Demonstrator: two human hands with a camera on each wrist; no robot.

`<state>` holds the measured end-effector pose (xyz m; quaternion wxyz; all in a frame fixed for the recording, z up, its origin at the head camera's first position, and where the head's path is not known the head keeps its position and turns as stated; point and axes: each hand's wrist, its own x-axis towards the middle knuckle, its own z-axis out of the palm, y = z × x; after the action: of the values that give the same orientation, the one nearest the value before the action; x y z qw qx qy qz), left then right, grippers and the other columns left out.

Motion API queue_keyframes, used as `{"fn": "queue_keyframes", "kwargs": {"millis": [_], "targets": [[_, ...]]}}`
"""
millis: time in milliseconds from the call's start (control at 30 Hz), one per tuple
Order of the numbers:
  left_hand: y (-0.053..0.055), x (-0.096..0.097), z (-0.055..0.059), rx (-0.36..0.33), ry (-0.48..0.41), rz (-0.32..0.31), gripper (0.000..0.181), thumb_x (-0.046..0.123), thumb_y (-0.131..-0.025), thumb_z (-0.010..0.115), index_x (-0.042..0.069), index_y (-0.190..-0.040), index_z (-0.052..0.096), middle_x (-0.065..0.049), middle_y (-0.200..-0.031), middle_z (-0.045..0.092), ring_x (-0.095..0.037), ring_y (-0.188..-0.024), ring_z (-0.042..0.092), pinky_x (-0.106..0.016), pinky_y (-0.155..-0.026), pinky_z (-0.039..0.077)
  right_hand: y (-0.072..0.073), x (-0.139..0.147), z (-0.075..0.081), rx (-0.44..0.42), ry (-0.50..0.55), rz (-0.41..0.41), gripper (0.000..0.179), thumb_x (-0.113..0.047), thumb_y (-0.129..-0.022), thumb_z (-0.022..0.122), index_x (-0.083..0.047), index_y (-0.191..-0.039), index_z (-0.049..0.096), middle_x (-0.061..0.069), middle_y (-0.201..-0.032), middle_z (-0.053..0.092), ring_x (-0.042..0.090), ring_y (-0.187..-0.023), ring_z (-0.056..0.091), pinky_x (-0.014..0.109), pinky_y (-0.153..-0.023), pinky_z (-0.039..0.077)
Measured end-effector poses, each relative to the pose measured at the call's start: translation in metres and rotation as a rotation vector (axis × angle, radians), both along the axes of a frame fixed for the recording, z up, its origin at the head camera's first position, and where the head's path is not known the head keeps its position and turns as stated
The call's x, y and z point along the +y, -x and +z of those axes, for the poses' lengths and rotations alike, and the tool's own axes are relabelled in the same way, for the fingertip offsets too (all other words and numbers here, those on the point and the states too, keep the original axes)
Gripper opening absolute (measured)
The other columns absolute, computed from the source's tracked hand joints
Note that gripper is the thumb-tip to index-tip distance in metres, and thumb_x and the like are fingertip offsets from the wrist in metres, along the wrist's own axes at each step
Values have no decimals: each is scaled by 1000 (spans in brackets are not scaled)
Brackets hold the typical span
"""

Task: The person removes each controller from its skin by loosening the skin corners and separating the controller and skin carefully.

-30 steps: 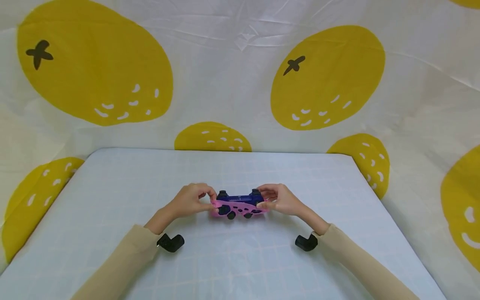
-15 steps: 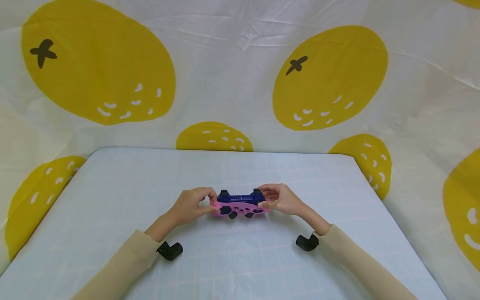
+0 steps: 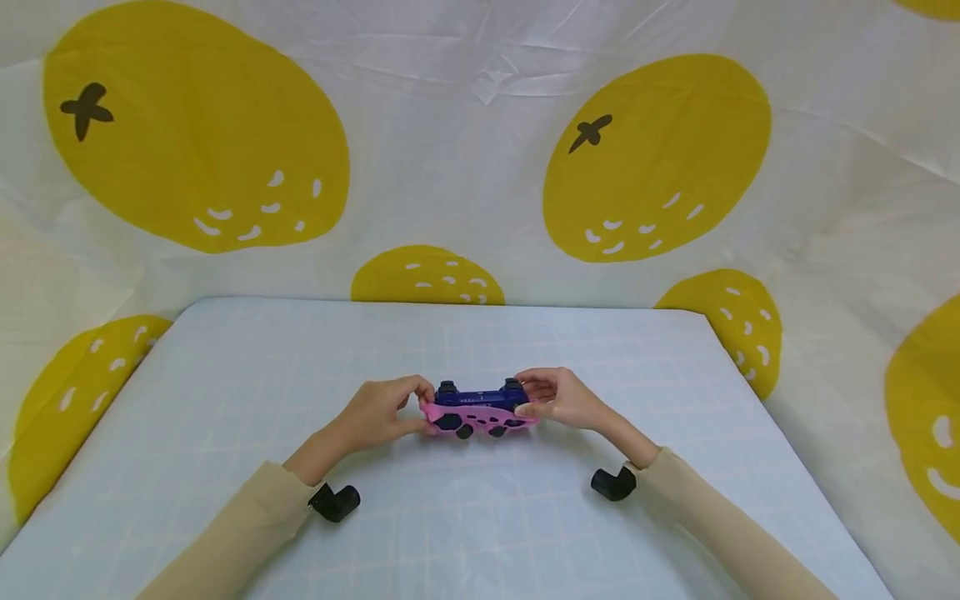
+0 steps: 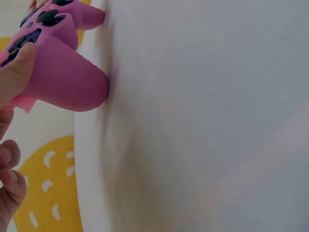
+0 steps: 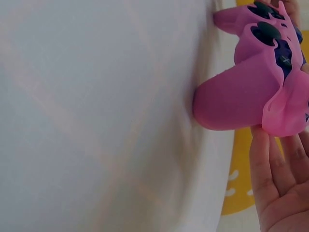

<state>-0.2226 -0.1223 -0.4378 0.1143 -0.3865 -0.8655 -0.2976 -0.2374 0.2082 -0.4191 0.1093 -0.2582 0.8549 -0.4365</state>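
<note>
A dark blue game controller point(image 3: 480, 398) stands with its grips down on the table, its top edge with black shoulder buttons facing up. Over its face and grips lies a pink silicone cover point(image 4: 67, 79), with the sticks showing through its holes. The blue top edge is uncovered. My left hand point(image 3: 375, 411) pinches the cover at the left end, thumb in front. At the right end my right hand point(image 3: 564, 400) holds the controller, its thumb on the front and its fingers behind. In the right wrist view a loose flap of the cover point(image 5: 287, 111) bulges out past the grip.
A pale blue checked cloth covers the table point(image 3: 480, 517). Behind it hangs a white curtain point(image 3: 450, 167) printed with large yellow fruit. Black wrist cameras point(image 3: 335, 503) sit at both beige sleeve cuffs, close above the cloth.
My left hand and wrist have shifted slightly down and toward me, with the fingers re-placed at the cover's left edge. The right hand and the controller stay nearly where they were.
</note>
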Motion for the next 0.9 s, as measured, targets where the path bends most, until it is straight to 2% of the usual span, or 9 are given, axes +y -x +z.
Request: {"fn": "queue_keyframes", "kwargs": {"millis": [200, 433, 533, 733, 900], "targets": [[1, 2, -1, 56, -24, -16, 35, 37, -70, 84, 24, -90, 59, 15, -83, 61, -10, -65, 56, -16, -60, 40, -2, 1, 1, 6, -20, -3, 50, -13, -82, 75, 4, -126, 58, 21, -117, 65, 28, -102, 65, 38, -88, 54], [-1, 2, -5, 126, -57, -25, 25, 12, -73, 80, 21, -85, 60, 11, -80, 64, -10, -63, 54, -15, -55, 37, 0, 0, 4, 2, -21, 0, 50, -17, -82, 76, 3, -125, 59, 20, -116, 66, 28, -102, 65, 36, -89, 54], [-1, 2, -7, 157, -70, -20, 25, 8, -72, 79, 21, -83, 61, 12, -79, 64, -9, -61, 55, -13, -55, 37, 1, 0, 3, 0, -20, -1, 50, -17, -82, 76, 3, -125, 59, 20, -115, 66, 27, -101, 65, 36, -88, 54], [2, 0, -7, 239, -88, -52, 18, 12, -71, 78, 21, -78, 64, 12, -74, 64, -4, -53, 46, -10, -51, 31, 2, 0, 2, -13, -22, 3, 51, -17, -82, 76, 4, -125, 59, 20, -113, 67, 26, -99, 65, 33, -87, 54], [5, 0, -1, 248, -60, -61, 21, 20, -69, 85, 25, -75, 65, 16, -73, 64, 1, -52, 43, -8, -50, 31, 4, -1, 2, -20, -22, -3, 51, -18, -83, 75, 4, -125, 58, 19, -112, 67, 25, -99, 66, 31, -87, 55]]}}
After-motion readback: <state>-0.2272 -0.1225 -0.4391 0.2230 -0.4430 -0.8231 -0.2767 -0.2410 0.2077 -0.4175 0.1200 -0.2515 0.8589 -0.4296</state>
